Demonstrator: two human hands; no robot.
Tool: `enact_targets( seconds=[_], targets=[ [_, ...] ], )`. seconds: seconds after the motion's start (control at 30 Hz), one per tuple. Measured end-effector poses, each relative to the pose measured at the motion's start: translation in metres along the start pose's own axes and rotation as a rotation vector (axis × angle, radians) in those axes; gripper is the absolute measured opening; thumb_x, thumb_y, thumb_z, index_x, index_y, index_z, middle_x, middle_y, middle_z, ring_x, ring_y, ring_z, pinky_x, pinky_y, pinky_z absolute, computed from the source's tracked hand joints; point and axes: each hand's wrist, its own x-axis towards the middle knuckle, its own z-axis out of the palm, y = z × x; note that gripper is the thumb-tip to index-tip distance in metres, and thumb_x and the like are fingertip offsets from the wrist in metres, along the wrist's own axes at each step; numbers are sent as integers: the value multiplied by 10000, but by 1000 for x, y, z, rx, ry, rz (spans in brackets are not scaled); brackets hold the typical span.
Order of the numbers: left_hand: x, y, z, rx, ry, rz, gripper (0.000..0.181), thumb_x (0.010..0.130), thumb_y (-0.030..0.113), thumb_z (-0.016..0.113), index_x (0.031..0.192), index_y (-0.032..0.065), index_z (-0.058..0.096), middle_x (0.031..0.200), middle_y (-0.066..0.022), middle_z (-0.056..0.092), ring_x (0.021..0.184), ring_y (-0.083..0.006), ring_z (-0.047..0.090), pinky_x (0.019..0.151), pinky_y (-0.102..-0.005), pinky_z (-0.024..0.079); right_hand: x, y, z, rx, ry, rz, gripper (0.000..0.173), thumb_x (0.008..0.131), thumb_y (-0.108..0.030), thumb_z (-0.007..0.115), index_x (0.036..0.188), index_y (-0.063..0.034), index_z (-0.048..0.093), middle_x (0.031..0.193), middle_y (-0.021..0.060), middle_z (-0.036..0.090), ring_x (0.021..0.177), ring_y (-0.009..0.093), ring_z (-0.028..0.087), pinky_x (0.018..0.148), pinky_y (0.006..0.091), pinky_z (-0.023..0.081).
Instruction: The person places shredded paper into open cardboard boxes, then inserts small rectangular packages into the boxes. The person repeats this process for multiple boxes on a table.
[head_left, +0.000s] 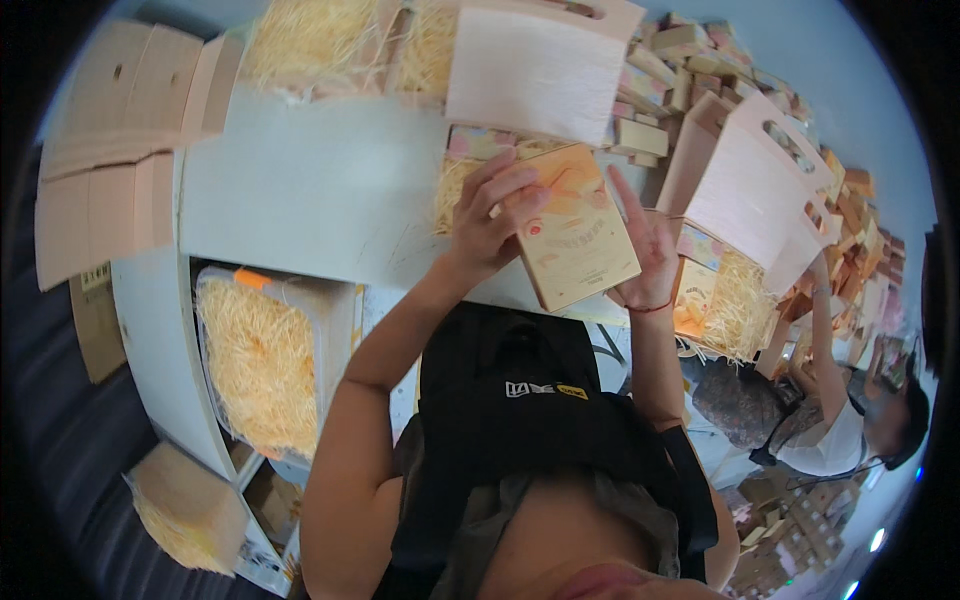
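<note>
My left hand (491, 214) grips the left edge of a cream and orange printed carton (581, 232), its fingers over the printed face. Close to the carton's right side is my right hand (651, 251), fingers apart and palm partly turned up; whether it touches the carton's lower corner I cannot tell. Behind the carton stands a pale pink gift box with its lid panel (536, 71) raised. Shredded paper filler (450, 184) and a floral-patterned small box (480, 141) lie inside it, partly hidden by my left hand and the carton.
At right, another handled gift box (750, 176) holds filler and an orange carton (694, 296). Small boxes (679, 82) are heaped behind. A co-worker (825, 435) reaches in at far right. A plastic bin of filler (259, 367) sits under the white table (300, 187); flattened pink boxes (112, 97) stand left.
</note>
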Motion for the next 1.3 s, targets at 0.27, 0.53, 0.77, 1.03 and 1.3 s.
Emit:
enact_targets(
  seconds=[0.27, 0.53, 0.77, 1.03, 1.3],
  targets=[
    [-180, -51, -7, -302, 619, -1641, 493, 816, 312, 664, 1126, -48, 534, 1269, -220, 437, 1019, -375, 525, 932, -413, 396, -5, 54, -36, -960, 225, -39, 734, 723, 1, 682, 1363, -54, 325, 1309, 79, 442, 1191, 177, 444, 993, 315, 370],
    [-161, -73, 17, 352, -155, -1015, 615, 813, 239, 595, 1324, -27, 380, 1396, -247, 328, 1230, -349, 405, 1026, -460, 301, -65, 22, -57, -1978, 482, -471, 592, 677, -49, 777, 1168, -7, 450, 1064, 100, 544, 955, 199, 559, 841, 315, 469],
    [-132, -89, 51, 436, -606, -472, 682, 805, 234, 491, 1387, -44, 269, 1471, -219, 213, 1388, -335, 141, 1122, -482, 105, -93, 27, -55, -1122, 497, 244, 522, 729, -115, 687, 1216, -24, 520, 1115, 57, 582, 1064, 164, 543, 947, 300, 405],
    [-157, -103, 91, 497, -907, -831, 680, 834, 373, 482, 1421, 97, 277, 1474, -168, 225, 1362, -343, 197, 1063, -470, 231, -16, 13, -75, -876, 227, 210, 610, 781, -105, 654, 1323, -20, 389, 1230, 85, 518, 1085, 184, 539, 940, 303, 436],
    [-147, -56, 35, 334, -751, -535, 522, 862, 363, 518, 1273, 48, 453, 1256, -154, 499, 1150, -318, 476, 1026, -498, 326, 156, 45, -162, -449, 272, 473, 455, 829, -159, 615, 1210, 47, 477, 1145, 136, 582, 1043, 236, 578, 920, 344, 466]
  ],
)
